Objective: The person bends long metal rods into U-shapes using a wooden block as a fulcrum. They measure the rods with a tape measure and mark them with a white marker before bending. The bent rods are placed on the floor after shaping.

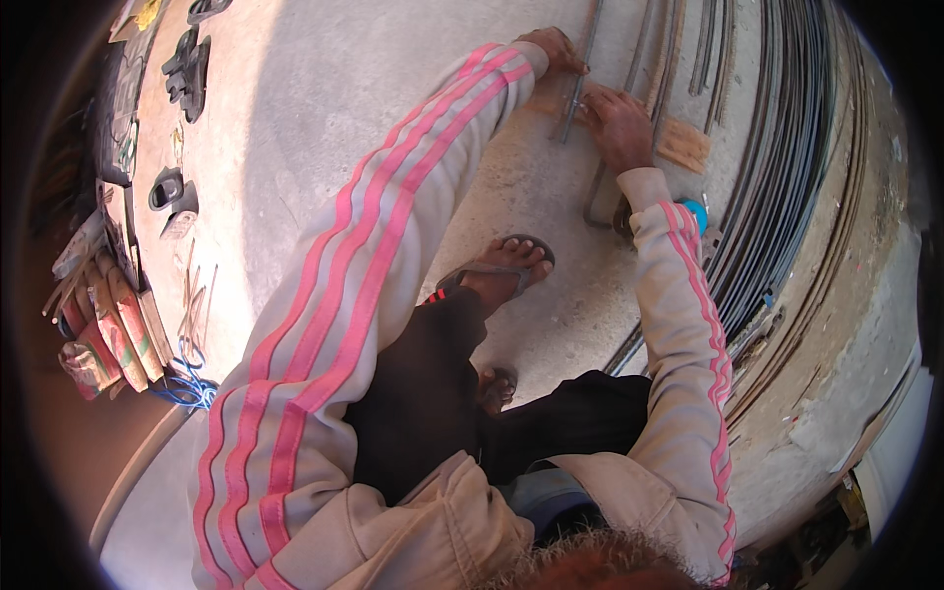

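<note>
A thin dark steel rod (591, 37) runs lengthwise at the far side of the concrete floor. My left hand (554, 49) is closed at its left side, fingertips pressed against the rod. Just right of the rod's near end (569, 126), my right hand (621, 128) is closed with curled fingers over a wooden board (685, 145). What its fingertips hold, if anything, is hidden. The board lies crosswise, and other rods (664, 59) rest over it. A bent rod (593, 197) lies near my right wrist.
Long bundles of dark steel rods (787, 167) curve along the right. My sandalled foot (506, 270) stands on the floor below my hands. Loose sandals (187, 74), paper sacks (118, 320) and blue cord (192, 383) lie at left. Something turquoise (696, 213) shows beside my right cuff.
</note>
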A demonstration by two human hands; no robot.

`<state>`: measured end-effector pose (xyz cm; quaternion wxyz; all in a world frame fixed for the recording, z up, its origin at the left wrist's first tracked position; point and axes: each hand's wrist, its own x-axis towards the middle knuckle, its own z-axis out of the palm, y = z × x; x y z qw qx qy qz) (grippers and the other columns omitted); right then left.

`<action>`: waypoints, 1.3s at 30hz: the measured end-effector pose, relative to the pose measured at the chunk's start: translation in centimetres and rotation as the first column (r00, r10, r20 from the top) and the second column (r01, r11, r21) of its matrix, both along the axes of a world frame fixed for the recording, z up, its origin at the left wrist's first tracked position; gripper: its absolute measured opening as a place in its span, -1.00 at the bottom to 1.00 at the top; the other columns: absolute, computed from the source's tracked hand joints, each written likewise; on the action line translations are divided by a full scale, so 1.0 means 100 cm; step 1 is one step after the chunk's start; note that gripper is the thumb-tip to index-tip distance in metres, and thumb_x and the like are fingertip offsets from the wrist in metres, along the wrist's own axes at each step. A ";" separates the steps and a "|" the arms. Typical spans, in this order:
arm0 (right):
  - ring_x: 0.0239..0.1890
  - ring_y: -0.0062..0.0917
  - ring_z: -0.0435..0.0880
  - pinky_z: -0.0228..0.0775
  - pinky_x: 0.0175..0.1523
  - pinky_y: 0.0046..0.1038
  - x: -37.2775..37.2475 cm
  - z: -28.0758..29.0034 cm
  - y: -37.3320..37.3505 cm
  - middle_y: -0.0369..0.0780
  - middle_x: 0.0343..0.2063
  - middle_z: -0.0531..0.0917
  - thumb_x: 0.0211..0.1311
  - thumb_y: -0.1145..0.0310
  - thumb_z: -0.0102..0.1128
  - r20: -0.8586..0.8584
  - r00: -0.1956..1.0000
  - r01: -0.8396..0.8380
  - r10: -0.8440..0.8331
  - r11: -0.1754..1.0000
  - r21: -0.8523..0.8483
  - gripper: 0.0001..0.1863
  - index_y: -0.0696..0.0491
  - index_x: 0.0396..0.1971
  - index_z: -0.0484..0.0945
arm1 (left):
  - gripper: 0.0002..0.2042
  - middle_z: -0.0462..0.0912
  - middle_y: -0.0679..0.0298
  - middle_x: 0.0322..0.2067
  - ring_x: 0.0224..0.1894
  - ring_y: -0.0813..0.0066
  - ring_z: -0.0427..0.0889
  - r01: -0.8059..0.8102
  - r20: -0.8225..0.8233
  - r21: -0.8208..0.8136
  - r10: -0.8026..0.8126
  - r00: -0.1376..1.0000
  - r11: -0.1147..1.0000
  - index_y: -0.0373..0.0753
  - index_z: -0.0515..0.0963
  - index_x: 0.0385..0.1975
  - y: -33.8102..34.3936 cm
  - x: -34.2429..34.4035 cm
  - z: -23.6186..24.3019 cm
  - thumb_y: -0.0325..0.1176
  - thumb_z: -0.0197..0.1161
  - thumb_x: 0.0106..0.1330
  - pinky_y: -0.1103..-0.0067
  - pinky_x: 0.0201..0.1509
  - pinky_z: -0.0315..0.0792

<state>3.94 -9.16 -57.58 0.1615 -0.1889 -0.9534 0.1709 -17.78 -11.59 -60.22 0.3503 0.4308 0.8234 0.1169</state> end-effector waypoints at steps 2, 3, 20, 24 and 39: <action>-0.09 -0.29 0.63 0.41 0.08 -0.27 0.002 0.001 0.002 -0.24 -0.17 0.71 0.19 0.25 0.25 -0.006 1.000 0.011 -0.011 0.999 -0.048 -0.77 0.00 -0.19 0.67 | -0.58 0.73 0.18 -0.33 -0.21 0.28 0.68 -0.017 -0.018 -0.008 0.017 1.000 1.000 -0.12 0.73 -0.32 0.000 0.001 0.001 0.11 0.43 0.02 0.39 -0.04 0.48; -0.09 -0.28 0.63 0.42 0.07 -0.27 0.001 0.001 0.002 -0.24 -0.18 0.71 0.19 0.24 0.25 -0.002 0.999 0.034 -0.035 0.995 -0.098 -0.77 0.00 -0.19 0.67 | -0.58 0.73 0.18 -0.31 -0.20 0.27 0.68 -0.005 -0.010 -0.003 0.005 1.000 1.000 -0.11 0.73 -0.31 0.000 0.001 0.003 0.11 0.43 0.02 0.39 -0.03 0.48; -0.13 -0.21 0.63 0.44 0.04 -0.24 -0.023 0.004 -0.008 -0.16 -0.19 0.70 0.19 0.32 0.22 0.031 0.999 -0.029 0.036 0.979 -0.203 -0.79 0.06 -0.22 0.66 | -0.59 0.72 0.18 -0.14 -0.03 0.21 0.66 -0.014 0.001 -0.060 0.014 1.000 0.998 -0.03 0.73 -0.18 -0.008 0.013 0.033 0.09 0.39 0.07 0.39 0.10 0.47; -0.20 -0.18 0.63 0.45 -0.05 -0.19 -0.026 0.004 -0.006 -0.15 -0.28 0.69 0.16 0.35 0.20 -0.027 0.997 -0.070 0.066 0.986 -0.151 -0.83 0.04 -0.27 0.64 | -0.60 0.72 0.20 -0.13 -0.02 0.22 0.66 -0.033 -0.001 -0.057 0.033 0.999 0.998 -0.01 0.73 -0.17 -0.008 0.014 0.031 0.09 0.38 0.08 0.39 0.11 0.46; -0.15 -0.11 0.62 0.46 -0.06 -0.12 0.035 0.048 0.015 -0.11 -0.24 0.66 0.24 0.26 0.15 -0.004 0.981 0.189 -0.194 0.960 -0.205 -0.79 0.03 -0.23 0.61 | -0.67 0.66 0.29 -0.47 -0.39 0.47 0.58 -0.093 0.244 0.066 0.075 0.967 0.993 -0.27 0.67 -0.41 -0.011 0.002 0.008 -0.07 0.43 0.15 0.46 -0.22 0.46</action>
